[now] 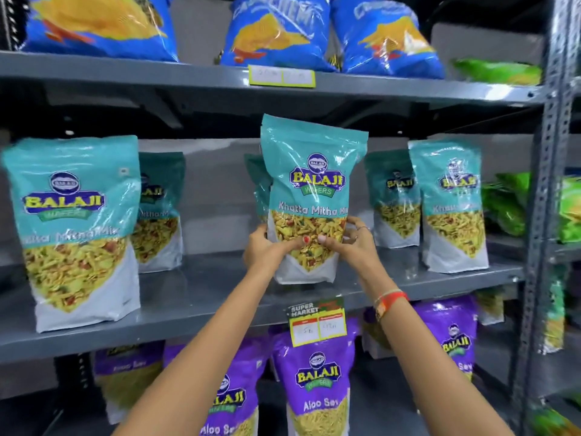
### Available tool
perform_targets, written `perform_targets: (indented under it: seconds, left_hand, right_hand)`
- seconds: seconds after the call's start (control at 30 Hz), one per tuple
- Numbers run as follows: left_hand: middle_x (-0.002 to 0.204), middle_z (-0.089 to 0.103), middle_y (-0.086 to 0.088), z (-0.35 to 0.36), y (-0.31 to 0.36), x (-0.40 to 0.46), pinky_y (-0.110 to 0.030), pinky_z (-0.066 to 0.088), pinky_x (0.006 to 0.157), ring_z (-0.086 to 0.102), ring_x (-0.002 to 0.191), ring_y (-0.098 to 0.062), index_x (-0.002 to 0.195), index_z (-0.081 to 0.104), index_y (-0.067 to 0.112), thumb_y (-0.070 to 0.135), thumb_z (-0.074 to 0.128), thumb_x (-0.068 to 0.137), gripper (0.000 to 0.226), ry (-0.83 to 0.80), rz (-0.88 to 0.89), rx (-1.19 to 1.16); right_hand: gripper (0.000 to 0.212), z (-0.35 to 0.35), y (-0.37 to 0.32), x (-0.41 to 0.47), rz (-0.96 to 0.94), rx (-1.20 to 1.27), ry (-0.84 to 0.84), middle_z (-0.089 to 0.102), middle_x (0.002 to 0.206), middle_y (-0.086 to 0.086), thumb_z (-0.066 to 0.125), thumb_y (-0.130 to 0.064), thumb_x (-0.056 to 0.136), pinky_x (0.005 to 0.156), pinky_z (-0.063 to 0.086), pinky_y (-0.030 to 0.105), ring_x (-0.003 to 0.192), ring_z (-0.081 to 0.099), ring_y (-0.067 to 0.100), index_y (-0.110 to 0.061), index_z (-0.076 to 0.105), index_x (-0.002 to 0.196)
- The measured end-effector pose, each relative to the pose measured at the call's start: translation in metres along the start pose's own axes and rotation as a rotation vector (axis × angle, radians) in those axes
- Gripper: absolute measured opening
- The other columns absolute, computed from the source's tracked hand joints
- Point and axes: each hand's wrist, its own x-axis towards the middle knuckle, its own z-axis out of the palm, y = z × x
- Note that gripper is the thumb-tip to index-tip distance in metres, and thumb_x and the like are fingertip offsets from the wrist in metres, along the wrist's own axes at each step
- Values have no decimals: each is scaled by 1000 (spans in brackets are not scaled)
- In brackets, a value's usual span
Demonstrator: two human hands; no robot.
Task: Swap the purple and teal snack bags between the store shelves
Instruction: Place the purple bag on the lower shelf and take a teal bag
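A teal snack bag (311,184) stands upright at the middle of the grey middle shelf (201,294), gripped low on both sides by my left hand (267,247) and my right hand (349,239). More teal bags stand on the same shelf: a large one at the left (75,228), one behind it (160,209), two at the right (393,199) (452,206). Purple snack bags (314,379) (452,338) (125,372) stand on the shelf below, partly hidden by my arms.
Blue chip bags (276,29) fill the top shelf (188,77). Green bags (509,202) sit on the neighbouring rack past the perforated upright post (547,184). A yellow price tag (317,322) hangs on the middle shelf's front edge, another tag (281,76) on the top shelf.
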Motion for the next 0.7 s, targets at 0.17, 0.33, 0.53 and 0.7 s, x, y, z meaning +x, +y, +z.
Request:
perform_targets:
  seconds: [0.17, 0.33, 0.53, 0.7]
  left_hand:
    - [103, 71, -7, 6, -24, 0, -46, 54, 85, 65, 96, -28, 99, 61, 15, 51, 83, 47, 67, 17, -33, 57]
    - [117, 65, -9, 6, -21, -2, -47, 51, 90, 60, 107, -31, 115, 53, 15, 62, 75, 52, 82, 10, -9, 131]
    - [148, 39, -8, -5, -30, -22, -41, 36, 109, 38, 134, -25, 140, 27, 13, 44, 73, 69, 90, -12, 56, 112]
    - [131, 54, -1, -41, -71, -85, -26, 47, 91, 54, 113, -9, 127, 45, 23, 22, 65, 81, 50, 184, 285, -82]
  right_hand:
    - [60, 2, 21, 4, 19, -39, -47, 64, 95, -4, 72, 1, 74, 64, 53, 12, 82, 66, 1, -5, 41, 125]
    - [62, 2, 23, 10, -8, -42, -57, 62, 123, 14, 72, -10, 77, 87, 56, 28, 107, 62, 19, -10, 39, 130]
    - [52, 27, 25, -52, -126, -115, 120, 51, 115, -26, 68, -21, 82, 86, 40, 5, 102, 47, -27, -29, 40, 124]
    - [26, 52, 57, -133, -201, -41, 342, 63, 106, 1, 64, -9, 84, 76, 51, 20, 97, 59, 1, -22, 56, 105]
